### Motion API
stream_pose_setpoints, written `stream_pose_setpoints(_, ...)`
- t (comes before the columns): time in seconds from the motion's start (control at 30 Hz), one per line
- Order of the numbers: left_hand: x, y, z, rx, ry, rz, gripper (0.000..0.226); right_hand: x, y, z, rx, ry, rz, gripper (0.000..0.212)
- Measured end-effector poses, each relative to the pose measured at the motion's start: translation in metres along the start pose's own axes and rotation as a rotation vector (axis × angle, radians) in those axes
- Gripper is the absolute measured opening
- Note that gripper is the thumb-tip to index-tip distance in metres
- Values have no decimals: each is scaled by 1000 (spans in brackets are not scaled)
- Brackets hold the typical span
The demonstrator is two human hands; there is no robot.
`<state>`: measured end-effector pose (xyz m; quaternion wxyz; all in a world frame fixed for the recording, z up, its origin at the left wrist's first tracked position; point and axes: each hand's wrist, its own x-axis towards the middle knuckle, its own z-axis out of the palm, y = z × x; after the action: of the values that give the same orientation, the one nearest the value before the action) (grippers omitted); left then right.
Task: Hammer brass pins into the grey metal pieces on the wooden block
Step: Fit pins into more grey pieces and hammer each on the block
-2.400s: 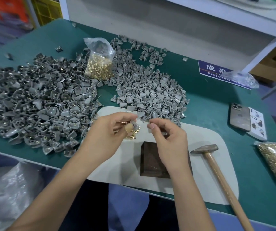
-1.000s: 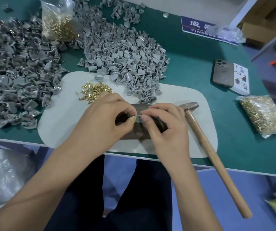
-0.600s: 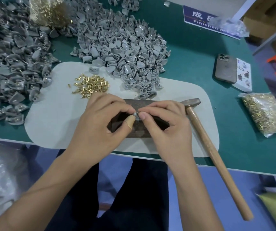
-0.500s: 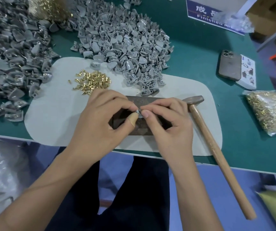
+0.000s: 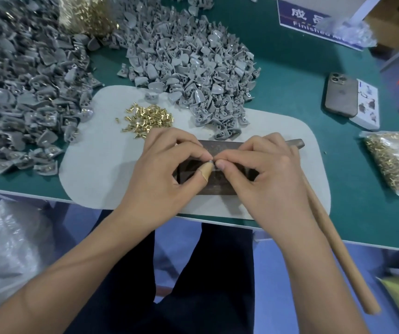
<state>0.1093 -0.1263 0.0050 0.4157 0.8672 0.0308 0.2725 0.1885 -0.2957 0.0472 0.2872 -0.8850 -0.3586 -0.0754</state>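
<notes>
Grey metal piece [image 5: 211, 162] (mostly hidden) pinched by both hands.

Dark wooden block [image 5: 220, 150] flat on pale mat, loose brass pins [image 5: 149, 119] heaped behind it — grey metal pieces [image 5: 193, 61] piled beyond

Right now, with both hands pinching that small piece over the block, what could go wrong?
1. The grey piece, pinched between left hand and right hand fingertips over the wooden block, could slip.
2. The hammer handle overhangs the table edge; an elbow could knock it off.
3. The loose brass pins could scatter.
</notes>
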Motion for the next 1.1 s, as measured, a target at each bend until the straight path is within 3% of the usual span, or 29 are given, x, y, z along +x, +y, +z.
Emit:
stream_pose_setpoints(0.23, 0, -2, 0, -9, 8, 9, 7, 2, -4, -6, 102, -31, 68, 3)
stream_pose_setpoints(0.77, 0, -7, 1, -66, 14, 16, 7, 7, -25, -13, -191, -97, -147, 5)
stream_pose_setpoints(0.93, 0, -6, 0, -62, 0, 4, 8, 8, -18, -13, -74, -123, -47, 6)
stream_pose_setpoints(1.1, 0, -4, -1, -57, -6, -7, 7, 2, -12, -4, 89, -49, 53, 10)
